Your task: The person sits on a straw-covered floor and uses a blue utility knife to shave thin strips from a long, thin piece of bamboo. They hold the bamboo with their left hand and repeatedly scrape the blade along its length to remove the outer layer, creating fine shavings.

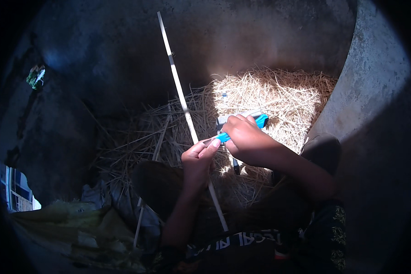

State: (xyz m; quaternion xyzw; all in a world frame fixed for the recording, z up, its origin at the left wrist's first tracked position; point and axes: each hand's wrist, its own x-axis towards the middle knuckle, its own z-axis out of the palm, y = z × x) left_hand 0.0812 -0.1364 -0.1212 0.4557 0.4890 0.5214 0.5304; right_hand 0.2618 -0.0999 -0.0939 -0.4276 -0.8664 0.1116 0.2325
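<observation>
My right hand (246,139) is wrapped round a utility knife with a blue body and a black end (261,121). At its front end, the thumb and fingers of my left hand (200,153) pinch close to the blade. A long, thin pale stick (180,91) runs from the upper left down past my left hand to my lap. Whether my left hand also grips the stick is hidden. Just behind my right hand lies a grey-white object (246,113), partly covered. A small dark item (236,166) shows below my right hand.
Loose straw (278,91) covers the ground ahead, brightly lit at right. A curved grey wall (379,59) surrounds me. A thinner stick (140,219) and crumpled yellowish-green cloth (73,228) lie at lower left. My knees flank the work.
</observation>
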